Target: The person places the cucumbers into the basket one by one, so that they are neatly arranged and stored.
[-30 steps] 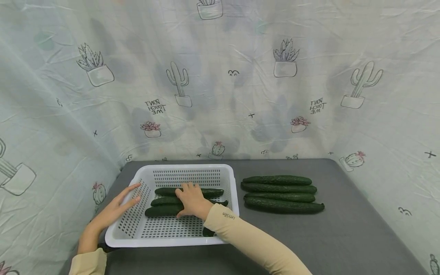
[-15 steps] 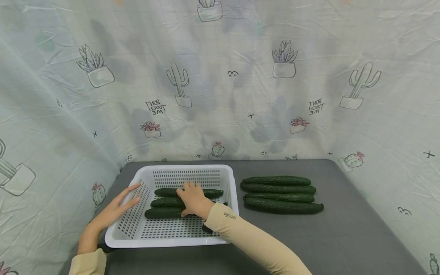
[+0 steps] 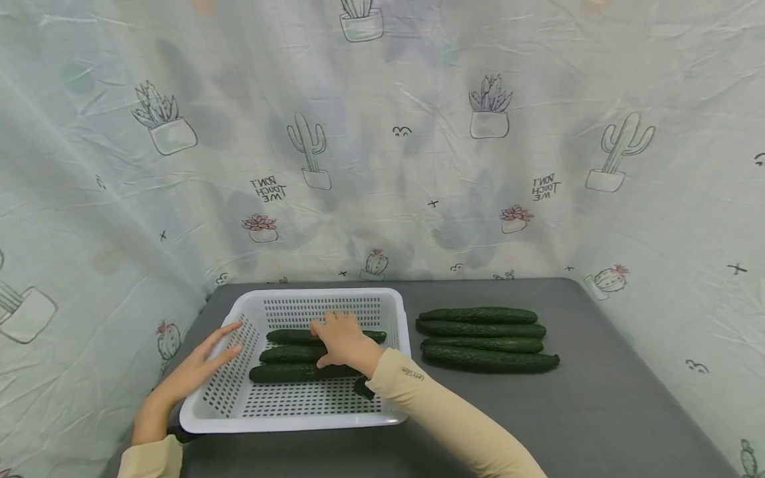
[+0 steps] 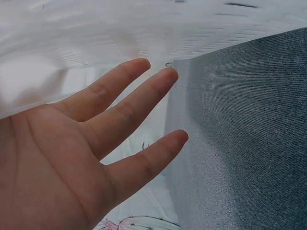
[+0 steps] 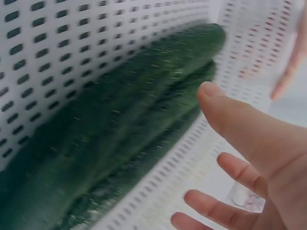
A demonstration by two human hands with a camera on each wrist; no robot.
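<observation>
A white perforated plastic basket [image 3: 293, 423] holds several dark green cucumbers. Three lie side by side: a front cucumber [image 3: 287, 374], a middle cucumber [image 3: 289, 354] and a back cucumber [image 3: 293, 336]. Below my right wrist shows the dark end of another cucumber [image 3: 363, 388], the rest hidden by my arm. My right hand [image 3: 343, 342] is over the cucumbers with fingers spread; the right wrist view has thumb and fingers apart, beside the cucumbers [image 5: 144, 110], with nothing gripped. At the basket's left side, my left hand [image 3: 194, 372] has its fingers extended against the wall.
Several more cucumbers [image 3: 487, 358] lie in a row on the grey table [image 3: 538, 425], right of the basket. A pale curtain [image 3: 382, 153] with printed cactus drawings hangs behind and along both sides of the table.
My right hand has drawn slightly to the right and off the cucumbers, uncovering more of the front one. The cucumber end below the wrist has shifted. The left hand stays at the basket.
</observation>
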